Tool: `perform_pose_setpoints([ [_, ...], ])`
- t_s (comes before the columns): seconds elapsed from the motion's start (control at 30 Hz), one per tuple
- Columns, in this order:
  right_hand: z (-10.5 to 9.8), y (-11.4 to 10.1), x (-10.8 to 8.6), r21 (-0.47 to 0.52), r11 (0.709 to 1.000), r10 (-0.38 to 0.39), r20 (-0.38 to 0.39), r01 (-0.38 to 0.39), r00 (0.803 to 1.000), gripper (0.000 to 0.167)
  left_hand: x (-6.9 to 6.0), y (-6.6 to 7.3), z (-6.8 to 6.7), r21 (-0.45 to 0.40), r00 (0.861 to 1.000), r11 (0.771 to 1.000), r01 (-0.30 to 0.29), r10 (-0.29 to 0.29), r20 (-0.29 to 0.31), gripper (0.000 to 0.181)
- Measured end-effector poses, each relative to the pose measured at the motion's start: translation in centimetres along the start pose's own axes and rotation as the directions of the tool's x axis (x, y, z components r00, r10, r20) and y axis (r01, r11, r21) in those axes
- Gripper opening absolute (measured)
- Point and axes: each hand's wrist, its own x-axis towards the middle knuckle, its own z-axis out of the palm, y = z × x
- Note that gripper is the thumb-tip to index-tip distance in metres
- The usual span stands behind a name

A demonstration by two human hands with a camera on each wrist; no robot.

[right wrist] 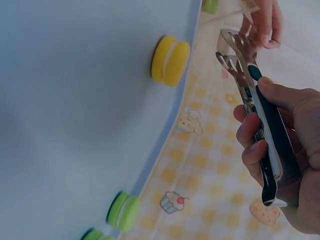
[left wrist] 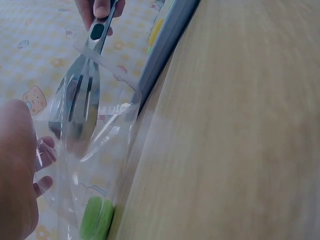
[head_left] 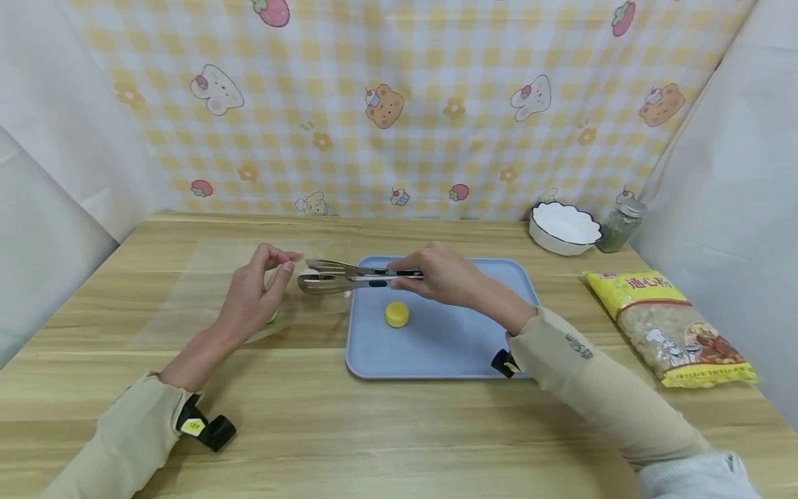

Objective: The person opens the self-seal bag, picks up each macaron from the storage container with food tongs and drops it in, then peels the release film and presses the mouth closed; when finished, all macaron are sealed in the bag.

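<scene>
My right hand point(head_left: 445, 274) grips metal tongs point(head_left: 349, 277) with dark handle inserts. Their slotted heads reach into the mouth of a clear plastic bag point(left wrist: 112, 112). Something pale shows between the tong heads, its kind unclear. With thumb and fingers, my left hand point(head_left: 252, 294) pinches the bag near its opening. Inside the bag lies a green macaron point(left wrist: 96, 220). A yellow macaron point(head_left: 396, 314) sits on the blue tray point(head_left: 436, 346). The right wrist view also has two green macarons point(right wrist: 124, 211) near the tray's edge; my right arm hides them in the head view.
Right of the tray lies a yellow-ended pasta bag point(head_left: 673, 329). Behind it stand a white scalloped bowl point(head_left: 564, 229) and a glass jar point(head_left: 622, 225) of dried herbs. A checked curtain point(head_left: 424, 152) hangs along the table's back edge.
</scene>
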Motion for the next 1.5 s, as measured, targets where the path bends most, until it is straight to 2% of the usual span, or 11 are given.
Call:
perform_pose_setpoints([
  [0.23,1.4,-0.4,2.2,-0.037,0.998,-0.042,0.003,0.042,0.999,0.028,0.1,-0.1,0.0,-0.033,1.000,0.999,-0.005,0.004,-0.020,0.008],
  [0.53,2.8,-1.3,4.2,-0.028,0.999,-0.029,0.051,0.031,0.998,0.030,0.1,-0.1,0.2,-0.041,0.998,0.999,-0.018,0.015,-0.060,0.009],
  [0.77,3.7,-1.8,5.3,-0.042,0.999,0.016,0.063,-0.014,0.998,0.030,0.0,-0.2,0.1,-0.060,0.998,0.998,-0.011,0.008,-0.057,0.009],
  [0.8,3.8,-1.9,5.5,-0.044,0.999,0.020,0.067,-0.017,0.998,0.030,0.1,0.3,0.0,-0.068,0.998,0.998,-0.005,0.001,-0.057,0.008],
  [1.0,4.0,-2.1,6.3,-0.084,0.996,0.020,0.111,-0.011,0.994,0.029,0.2,0.7,0.0,-0.096,0.999,0.995,0.022,-0.026,-0.048,0.006],
  [1.03,3.9,-2.0,6.3,-0.097,0.995,0.028,0.115,-0.017,0.993,0.029,0.3,0.3,0.2,-0.095,0.999,0.995,0.017,-0.021,-0.040,0.008],
  [1.2,3.7,-2.1,6.5,-0.137,0.990,0.054,0.147,-0.034,0.988,0.030,0.4,0.2,0.2,-0.089,1.000,0.996,0.026,-0.028,-0.015,0.013],
  [1.33,3.8,-2.2,6.6,-0.150,0.989,0.036,0.164,-0.011,0.986,0.029,0.0,0.2,-0.2,-0.079,0.998,0.996,0.049,-0.051,-0.025,0.011],
  [1.43,3.2,-1.9,5.6,-0.148,0.989,0.046,0.149,-0.024,0.988,0.029,0.1,0.1,-0.2,-0.071,0.999,0.997,0.034,-0.037,-0.039,0.009],
  [1.5,2.4,-1.5,4.4,-0.152,0.987,0.080,0.128,-0.060,0.989,0.031,0.3,0.1,0.0,-0.062,0.998,0.998,0.015,-0.019,-0.052,0.009],
])
